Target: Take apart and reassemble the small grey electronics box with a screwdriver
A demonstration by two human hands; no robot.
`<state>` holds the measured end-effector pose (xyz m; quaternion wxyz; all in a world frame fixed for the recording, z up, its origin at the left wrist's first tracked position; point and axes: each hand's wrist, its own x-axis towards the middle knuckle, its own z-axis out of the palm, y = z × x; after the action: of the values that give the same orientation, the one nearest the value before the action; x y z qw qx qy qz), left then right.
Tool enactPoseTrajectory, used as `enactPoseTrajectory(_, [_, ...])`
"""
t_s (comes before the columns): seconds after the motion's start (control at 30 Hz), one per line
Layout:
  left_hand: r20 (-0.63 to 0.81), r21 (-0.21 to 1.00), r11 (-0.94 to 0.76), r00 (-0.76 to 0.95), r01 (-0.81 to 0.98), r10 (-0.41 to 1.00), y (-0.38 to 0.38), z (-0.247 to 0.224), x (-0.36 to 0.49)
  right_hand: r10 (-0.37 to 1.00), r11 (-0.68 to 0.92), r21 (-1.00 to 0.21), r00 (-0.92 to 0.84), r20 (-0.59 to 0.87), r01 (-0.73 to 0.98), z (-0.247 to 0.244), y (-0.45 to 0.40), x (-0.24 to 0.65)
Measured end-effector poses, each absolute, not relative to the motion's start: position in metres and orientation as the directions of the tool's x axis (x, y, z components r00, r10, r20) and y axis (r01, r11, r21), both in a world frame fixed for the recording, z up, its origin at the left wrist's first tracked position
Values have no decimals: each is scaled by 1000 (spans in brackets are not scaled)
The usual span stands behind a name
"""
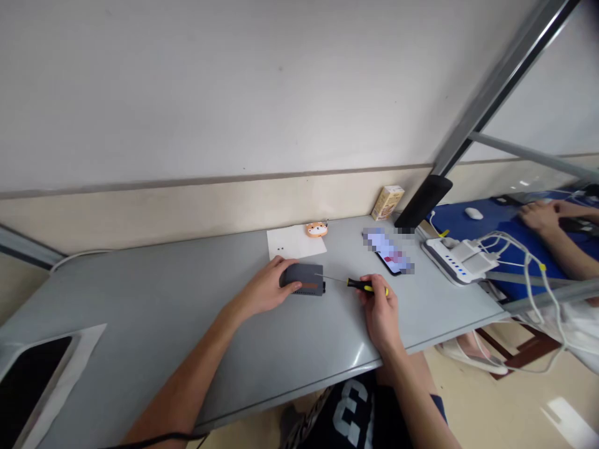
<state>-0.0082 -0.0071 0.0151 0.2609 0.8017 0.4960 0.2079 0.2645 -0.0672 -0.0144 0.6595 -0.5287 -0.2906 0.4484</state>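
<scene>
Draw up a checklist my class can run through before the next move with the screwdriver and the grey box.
1. Left hand steadies the grey box: ok, fingers and thumb on it.
2. Right hand holds the screwdriver by its handle: ok.
3. Screwdriver tip seated in a screw: cannot tell; it points at the box, but the contact is too small to see.
4. Dark specks on the white paper are screws: cannot tell, too small.
5. Phone apart from the box: ok.
</scene>
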Motion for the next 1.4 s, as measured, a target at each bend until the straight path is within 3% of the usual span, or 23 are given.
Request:
enactPoseTrajectory(0.1, [89, 725, -396, 492, 564, 866, 1, 10, -22, 864, 52, -947, 490, -118, -318, -9, -49, 268])
enactPoseTrajectory(0.2, [79, 814, -349, 507, 465, 859, 6, 5, -26, 887, 64, -985, 462, -18, -162, 5, -18, 268])
enactPoseTrajectory(0.37, [115, 856, -286, 380, 432, 918, 9, -1, -16, 966, 125, -979, 204, 156, 160, 19, 27, 253])
enactPoseTrajectory(0.73, [172, 802, -317, 313, 506, 934, 8, -5, -11, 960, 83, -996, 266, 90, 39, -1, 21, 253])
enactPoseTrajectory(1.0, [213, 771, -336, 279, 541, 937, 10, -6, -6, 996, 89, -993, -11, 88, 77, 8, 4, 240])
enactPoseTrajectory(1.23, [302, 739, -409, 279, 535, 911, 8, 2, -5, 998, 43, -999, 46, 45, 33, 7, 6, 241])
enactPoseTrajectory(1.4, [409, 655, -537, 348, 532, 844, 0, 17, -2, 996, 71, -996, -50, 69, 51, 6, 6, 240])
